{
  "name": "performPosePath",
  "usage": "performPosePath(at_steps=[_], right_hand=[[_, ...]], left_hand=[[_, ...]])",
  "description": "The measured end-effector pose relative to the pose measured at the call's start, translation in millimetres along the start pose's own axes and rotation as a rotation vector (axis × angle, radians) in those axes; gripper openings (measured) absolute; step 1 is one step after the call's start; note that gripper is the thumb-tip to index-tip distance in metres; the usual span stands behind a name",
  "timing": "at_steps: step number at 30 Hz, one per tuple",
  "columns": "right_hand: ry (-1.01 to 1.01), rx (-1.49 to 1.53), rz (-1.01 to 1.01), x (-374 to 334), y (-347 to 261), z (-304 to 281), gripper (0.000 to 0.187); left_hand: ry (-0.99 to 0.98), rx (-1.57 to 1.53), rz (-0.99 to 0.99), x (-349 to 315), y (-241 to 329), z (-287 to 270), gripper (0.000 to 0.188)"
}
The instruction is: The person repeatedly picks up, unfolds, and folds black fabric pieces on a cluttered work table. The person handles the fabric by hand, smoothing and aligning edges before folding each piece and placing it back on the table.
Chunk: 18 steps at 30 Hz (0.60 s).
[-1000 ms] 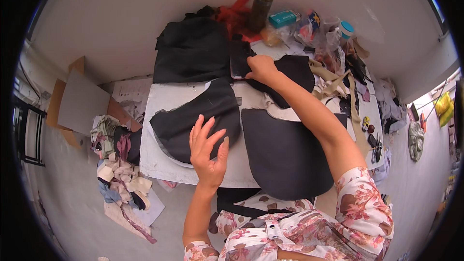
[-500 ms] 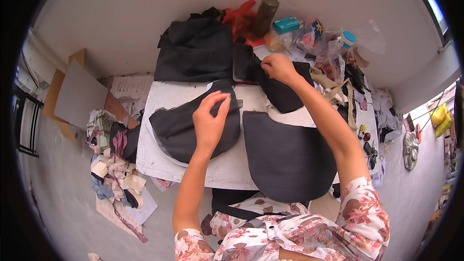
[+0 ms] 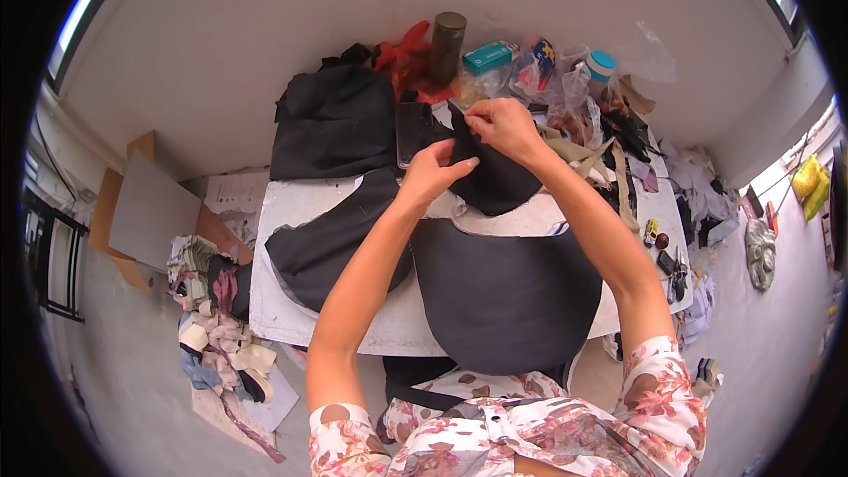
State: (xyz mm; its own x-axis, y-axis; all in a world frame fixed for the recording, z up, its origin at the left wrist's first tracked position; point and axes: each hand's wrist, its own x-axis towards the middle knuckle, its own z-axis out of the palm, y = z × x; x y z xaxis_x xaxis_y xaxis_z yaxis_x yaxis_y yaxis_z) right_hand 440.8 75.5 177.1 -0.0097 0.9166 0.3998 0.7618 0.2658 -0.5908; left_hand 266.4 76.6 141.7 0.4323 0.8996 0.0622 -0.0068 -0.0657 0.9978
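Note:
At the middle of the white table, my right hand [image 3: 505, 131] pinches the raised upper edge of a black fabric piece [image 3: 496, 184]. My left hand [image 3: 433, 172] is closed on the left edge of the same piece, its thumb lying over the cloth and some fingers partly hidden. A large rounded black fabric panel [image 3: 508, 296] lies flat nearest me, overhanging the front edge. Under my left forearm is another curved black panel [image 3: 331, 252] with a pale layer showing at its edge. A dark phone [image 3: 413, 132] lies just left of my hands.
A folded black cloth stack [image 3: 336, 124] sits at the back left. Behind stand a dark cylinder [image 3: 448, 46], a red plastic bag [image 3: 408, 62], a teal box [image 3: 490, 56] and clear bags. Scissors [image 3: 676, 274] lie at the right edge. Fabric scraps [image 3: 221, 336] and a cardboard box [image 3: 146, 208] are at left.
My left hand has moved right and up from above the left panel to the small black piece. The right hand keeps its pinch, and that piece's edge is lifted. The view has shifted slightly.

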Motion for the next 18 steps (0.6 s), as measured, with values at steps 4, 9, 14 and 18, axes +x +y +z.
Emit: performPosePath(at_steps=[4, 9, 14, 18], right_hand=[[-0.058, 0.023, -0.118, -8.0, -17.1, -4.8, 0.017], [0.093, 0.13, -0.111, 0.6, -16.1, -29.5, 0.03], [-0.288, 0.176, -0.131, 3.7, 20.9, -32.8, 0.046], [-0.237, -0.267, -0.168, -15.1, 58.1, -61.5, 0.034]], left_hand=[[-0.077, -0.189, -0.07, 24.3, 0.1, -1.0, 0.029], [0.12, -0.021, 0.103, 35.2, 19.2, 17.4, 0.015], [0.206, 0.499, 0.607, 26.7, 36.3, 16.5, 0.017], [0.261, 0.557, 0.715, 21.5, 44.0, -0.9, 0.017]])
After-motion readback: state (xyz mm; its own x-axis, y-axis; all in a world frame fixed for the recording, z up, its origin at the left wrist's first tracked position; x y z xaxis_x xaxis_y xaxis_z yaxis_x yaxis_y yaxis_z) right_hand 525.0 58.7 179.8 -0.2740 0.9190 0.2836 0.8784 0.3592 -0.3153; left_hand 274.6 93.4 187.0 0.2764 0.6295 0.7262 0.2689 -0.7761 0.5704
